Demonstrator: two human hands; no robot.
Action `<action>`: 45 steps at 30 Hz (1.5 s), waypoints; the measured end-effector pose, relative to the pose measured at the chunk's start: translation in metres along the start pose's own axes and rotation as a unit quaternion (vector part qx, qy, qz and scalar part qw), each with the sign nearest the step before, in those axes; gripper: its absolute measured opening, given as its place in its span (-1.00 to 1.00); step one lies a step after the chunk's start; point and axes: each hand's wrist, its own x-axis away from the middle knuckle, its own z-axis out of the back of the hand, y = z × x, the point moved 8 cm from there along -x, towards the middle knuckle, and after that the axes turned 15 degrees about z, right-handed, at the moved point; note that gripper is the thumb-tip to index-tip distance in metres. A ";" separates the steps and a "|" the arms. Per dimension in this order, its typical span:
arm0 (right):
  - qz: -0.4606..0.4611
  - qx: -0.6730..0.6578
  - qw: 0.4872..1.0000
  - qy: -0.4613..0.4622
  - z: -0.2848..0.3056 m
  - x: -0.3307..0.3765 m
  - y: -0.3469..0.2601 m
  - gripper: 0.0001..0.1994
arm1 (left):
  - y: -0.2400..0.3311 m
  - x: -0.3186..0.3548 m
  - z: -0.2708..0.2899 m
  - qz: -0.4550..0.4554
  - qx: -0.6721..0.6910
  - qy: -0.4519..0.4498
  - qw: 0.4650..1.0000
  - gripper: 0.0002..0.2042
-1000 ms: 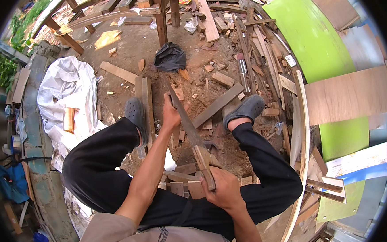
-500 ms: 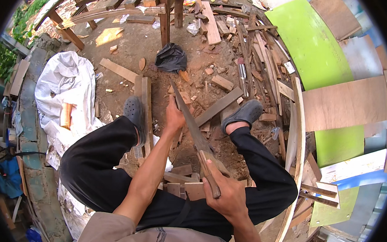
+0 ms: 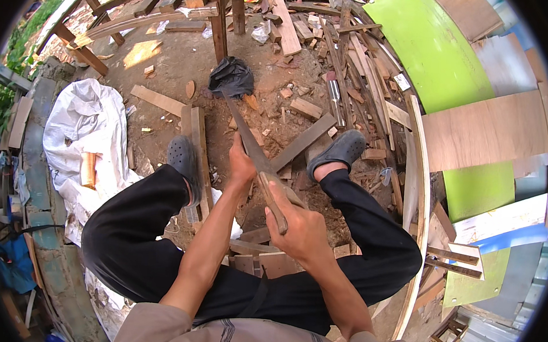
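Note:
My right hand [image 3: 306, 232] is closed round the wooden handle of a handsaw [image 3: 249, 137], its index finger lying along the handle. The long dark blade slants away to the far left, its tip close to a crumpled black plastic bag [image 3: 232, 75]. Beside the blade, on its left, my left hand [image 3: 242, 163] is closed with the thumb up; what its fingers grip is hidden behind the blade. Below the hands, between my legs, lie short wood offcuts [image 3: 279, 264]. A grey board [image 3: 303, 141] lies slanted on the ground by my right foot.
A white sack [image 3: 89, 122] lies at the left. Long wood strips [image 3: 373, 92] and scraps cover the ground at the far right, near a chisel-like metal tool [image 3: 334, 93]. A curved plank edge [image 3: 423, 211] and green panels [image 3: 431, 61] stand at the right. A wooden frame [image 3: 219, 23] rises ahead.
My right hand has pushed the saw forward and to the left, so its handle is closer to my left hand. The whole view has shifted slightly.

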 end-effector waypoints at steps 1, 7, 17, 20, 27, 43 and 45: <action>0.005 -0.001 1.000 -0.002 0.011 0.006 -0.017 -0.48 | -0.002 -0.002 0.011 -0.032 -0.032 0.027 0.999 -0.34; -0.019 0.011 1.000 -0.019 0.001 -0.015 0.005 -0.46 | 0.007 0.001 -0.008 -0.051 -0.030 0.024 0.998 -0.36; -0.066 -0.005 0.997 -0.034 -0.003 -0.003 0.015 -0.42 | 0.060 0.054 -0.034 -0.094 -0.071 -0.014 0.993 -0.60; -0.037 -0.010 0.999 -0.018 0.005 -0.004 -0.012 -0.45 | 0.063 0.042 -0.015 -0.195 -0.164 0.044 0.966 -0.69; -0.059 0.000 0.998 0.003 -0.006 -0.005 0.006 -0.46 | 0.023 0.030 -0.026 0.093 0.165 -0.062 0.980 -0.53; -0.054 0.107 0.989 -0.083 0.070 -0.018 0.038 -0.54 | 0.075 0.057 -0.012 -0.194 -0.171 0.027 0.966 -0.41; -0.060 0.096 0.991 -0.070 0.080 -0.009 0.042 -0.55 | 0.071 0.061 -0.023 -0.141 -0.180 -0.021 0.973 -0.29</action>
